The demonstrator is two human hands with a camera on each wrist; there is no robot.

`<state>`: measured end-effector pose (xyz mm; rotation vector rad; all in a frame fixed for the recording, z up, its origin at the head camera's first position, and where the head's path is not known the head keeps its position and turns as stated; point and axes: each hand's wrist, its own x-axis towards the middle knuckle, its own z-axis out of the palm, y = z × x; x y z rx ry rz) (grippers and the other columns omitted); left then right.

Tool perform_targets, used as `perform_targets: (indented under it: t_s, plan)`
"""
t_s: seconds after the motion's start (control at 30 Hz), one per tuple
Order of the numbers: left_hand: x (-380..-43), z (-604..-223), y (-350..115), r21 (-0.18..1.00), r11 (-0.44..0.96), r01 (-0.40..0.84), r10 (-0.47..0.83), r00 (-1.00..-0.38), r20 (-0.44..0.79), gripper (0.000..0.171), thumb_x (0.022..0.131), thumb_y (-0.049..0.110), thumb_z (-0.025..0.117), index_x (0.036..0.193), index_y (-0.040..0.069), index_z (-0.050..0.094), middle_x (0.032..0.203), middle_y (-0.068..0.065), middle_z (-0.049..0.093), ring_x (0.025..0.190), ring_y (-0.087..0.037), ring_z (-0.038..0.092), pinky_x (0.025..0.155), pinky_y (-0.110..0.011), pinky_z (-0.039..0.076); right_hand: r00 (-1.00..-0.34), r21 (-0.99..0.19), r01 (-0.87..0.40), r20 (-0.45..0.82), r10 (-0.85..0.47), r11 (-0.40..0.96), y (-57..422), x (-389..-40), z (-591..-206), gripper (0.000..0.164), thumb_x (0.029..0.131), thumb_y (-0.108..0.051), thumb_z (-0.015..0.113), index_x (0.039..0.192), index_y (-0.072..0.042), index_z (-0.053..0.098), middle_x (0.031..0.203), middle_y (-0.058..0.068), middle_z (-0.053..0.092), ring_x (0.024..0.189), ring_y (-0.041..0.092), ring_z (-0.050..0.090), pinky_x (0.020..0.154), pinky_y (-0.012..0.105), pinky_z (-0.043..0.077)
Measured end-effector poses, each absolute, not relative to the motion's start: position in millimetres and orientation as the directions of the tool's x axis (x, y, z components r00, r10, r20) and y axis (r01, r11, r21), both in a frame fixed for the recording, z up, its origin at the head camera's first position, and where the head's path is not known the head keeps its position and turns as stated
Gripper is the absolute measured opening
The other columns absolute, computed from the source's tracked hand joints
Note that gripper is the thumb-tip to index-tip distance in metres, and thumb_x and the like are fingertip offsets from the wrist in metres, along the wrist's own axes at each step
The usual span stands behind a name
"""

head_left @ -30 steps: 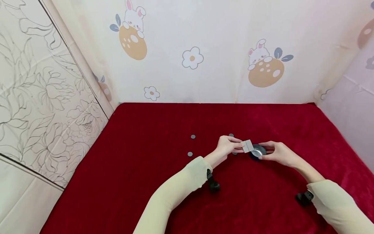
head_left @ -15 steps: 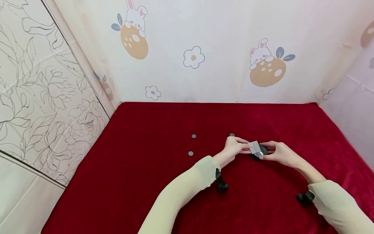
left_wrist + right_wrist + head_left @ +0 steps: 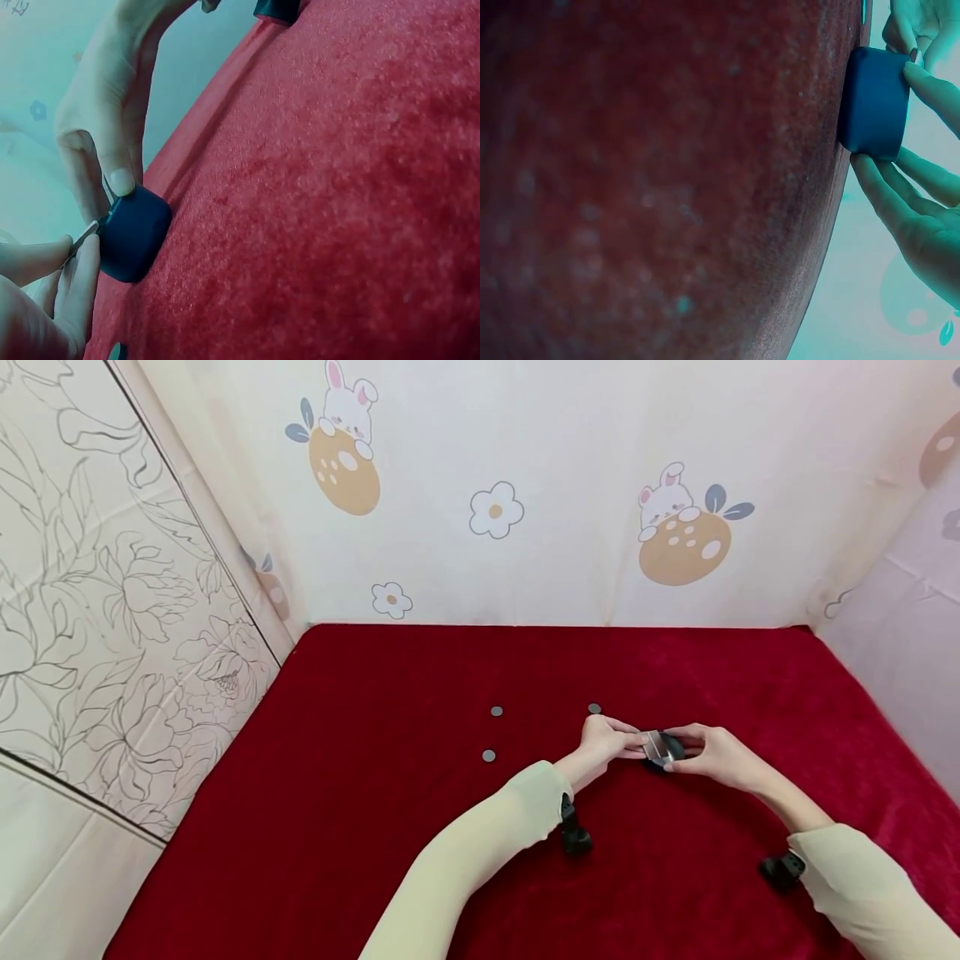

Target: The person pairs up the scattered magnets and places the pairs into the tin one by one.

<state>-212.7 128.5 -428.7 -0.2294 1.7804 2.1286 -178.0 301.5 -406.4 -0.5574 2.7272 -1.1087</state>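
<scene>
My left hand [image 3: 602,741] pinches a small flat square grey plate [image 3: 651,743] with a line across it. The plate is tilted at the mouth of a small dark container [image 3: 136,234], covering part of its shiny metallic inside in the head view. My right hand [image 3: 717,757] grips that container from the right, thumb on the near side and fingers on the far side. In the right wrist view the container's dark, smooth outer wall [image 3: 876,103] shows, standing on the red cloth between the fingertips and thumb.
Two grey discs [image 3: 497,711] [image 3: 489,756] lie on the red cloth [image 3: 360,793] left of my hands. Another disc [image 3: 595,708] lies just behind my left hand. A printed curtain [image 3: 555,568] stands along the back edge. Black wrist cameras [image 3: 576,837] hang below both sleeves.
My left hand has moved right with the square plate, from the container's left rim to over its mouth, tilting the plate. The right hand and container stay in place.
</scene>
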Motion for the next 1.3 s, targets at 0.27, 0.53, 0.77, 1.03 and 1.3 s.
perform_targets:
  t_s: [0.27,0.53,0.77,1.03,1.3]
  plan:
    - [-213.7,-430.0,128.2,0.915,-0.12,-0.386,0.162,-0.917,-0.365,0.008,0.071,-0.01,0.066,0.078,-0.012,0.067,0.069,-0.017,0.064,0.068,-0.032,0.065,0.056,-0.031,0.052,-0.926,-0.69,-0.271,-0.004,-0.378,0.671,300.1,-177.8,-405.7,0.056,0.073,-0.015,0.072,0.114,0.015,0.048,0.107,0.028,0.054,0.09,0.031,0.059,0.066,0.016,0.047]
    - [-212.1,-433.0,132.4,0.948,-0.059,-0.312,0.153,-0.942,-0.3,0.005,0.069,-0.012,0.067,0.073,-0.012,0.067,0.064,-0.016,0.064,0.063,-0.03,0.064,0.051,-0.028,0.051,-0.924,-0.689,-0.275,-0.003,-0.382,0.67,299.2,-177.5,-404.5,0.055,0.074,-0.015,0.072,0.114,0.015,0.049,0.106,0.027,0.055,0.089,0.03,0.06,0.066,0.016,0.047]
    - [-206.9,-430.5,133.3,0.967,0.122,-0.224,0.15,-0.959,-0.241,0.004,0.069,-0.006,0.07,0.072,-0.007,0.069,0.062,-0.01,0.064,0.055,-0.023,0.064,0.048,-0.022,0.049,-0.921,-0.691,-0.285,0.006,-0.389,0.664,299.3,-178.2,-404.9,0.053,0.074,-0.015,0.072,0.113,0.014,0.051,0.105,0.026,0.057,0.089,0.029,0.059,0.065,0.016,0.047]
    - [-207.0,-429.3,123.6,0.968,0.144,-0.207,0.214,-0.948,-0.235,0.004,0.073,-0.004,0.068,0.075,-0.005,0.07,0.067,-0.009,0.065,0.059,-0.022,0.065,0.053,-0.024,0.051,-0.923,-0.686,-0.278,-0.004,-0.385,0.672,300.4,-179.2,-405.3,0.056,0.074,-0.018,0.072,0.114,0.014,0.05,0.105,0.026,0.057,0.09,0.032,0.059,0.065,0.016,0.047]
    - [-212.3,-429.2,98.7,0.955,0.296,-0.038,0.404,-0.9,-0.161,0.01,0.078,0.004,0.066,0.087,0.001,0.068,0.073,-0.005,0.066,0.063,-0.016,0.064,0.056,-0.021,0.05,-0.911,-0.665,-0.312,0.008,-0.411,0.679,299.2,-179.7,-402.8,0.054,0.075,-0.015,0.07,0.114,0.015,0.049,0.105,0.026,0.057,0.089,0.032,0.058,0.066,0.017,0.047]
